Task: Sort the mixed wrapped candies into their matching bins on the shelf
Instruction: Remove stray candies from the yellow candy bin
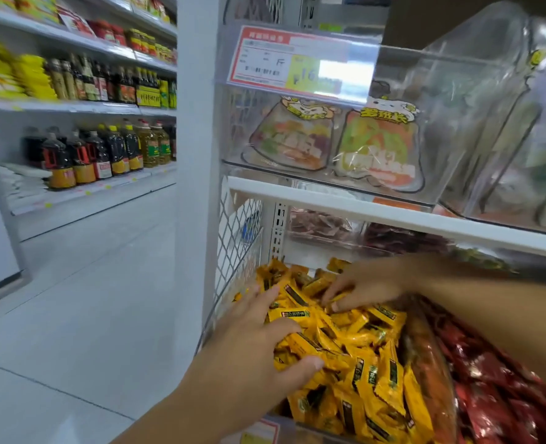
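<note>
Yellow candies [366, 363] in clear bin [297, 426]

Bright, even store light — glare on the clear bin [377, 129], blurred, bowed edges.

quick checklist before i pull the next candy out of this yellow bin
1. Left hand spread over the yellow candies: ok.
2. Right hand reaching into the same pile: ok.
3. Its grip closed on a single candy: cannot tell.
4. Red candies alongside, in view: ok.
5. Mismatched wrapper spotted among the yellow: cannot tell, blurred.
</note>
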Motion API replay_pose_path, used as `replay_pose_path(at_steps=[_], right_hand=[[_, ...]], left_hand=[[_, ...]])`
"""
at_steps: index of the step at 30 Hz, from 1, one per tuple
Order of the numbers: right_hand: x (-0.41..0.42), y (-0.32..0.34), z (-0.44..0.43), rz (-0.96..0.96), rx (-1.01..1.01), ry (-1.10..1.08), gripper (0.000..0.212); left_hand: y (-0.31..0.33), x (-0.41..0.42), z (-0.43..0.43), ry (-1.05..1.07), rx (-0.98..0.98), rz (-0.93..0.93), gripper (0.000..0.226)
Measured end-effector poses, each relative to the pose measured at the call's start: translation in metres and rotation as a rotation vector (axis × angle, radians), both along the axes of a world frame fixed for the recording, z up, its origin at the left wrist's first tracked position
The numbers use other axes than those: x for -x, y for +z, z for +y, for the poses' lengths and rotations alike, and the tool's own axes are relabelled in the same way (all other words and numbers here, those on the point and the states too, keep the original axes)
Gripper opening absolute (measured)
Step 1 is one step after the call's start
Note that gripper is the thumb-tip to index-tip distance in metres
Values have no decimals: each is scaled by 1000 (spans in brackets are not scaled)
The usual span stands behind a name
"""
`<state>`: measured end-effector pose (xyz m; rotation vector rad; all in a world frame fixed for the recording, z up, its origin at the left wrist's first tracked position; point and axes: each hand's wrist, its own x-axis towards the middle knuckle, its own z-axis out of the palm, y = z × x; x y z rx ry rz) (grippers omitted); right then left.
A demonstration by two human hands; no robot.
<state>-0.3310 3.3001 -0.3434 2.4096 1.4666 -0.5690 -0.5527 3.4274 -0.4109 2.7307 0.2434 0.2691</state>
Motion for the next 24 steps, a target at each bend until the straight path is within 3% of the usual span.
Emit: replay_pose_path(at_steps=[2, 4, 7, 10, 13, 24], right_hand=[[9, 15, -3, 43, -43, -90, 36], [16, 24, 13, 68, -262, -164, 30], [22, 18, 63, -19, -440, -142, 31], [20, -12, 110, -9, -283, -84, 40], [18, -40, 123, -22, -107, -76, 64], [4, 0, 21, -56, -23, -34, 34]], left_hand=[[2, 1, -1, -1, -7, 15, 62], [3, 2, -2, -8, -25, 35, 65], [7, 4, -2, -27, -57, 45, 65], [9, 3, -1, -31, -67, 40, 63], [7, 1, 1, -46, -79, 31, 62], [-3, -4, 3, -48, -23, 107, 58]])
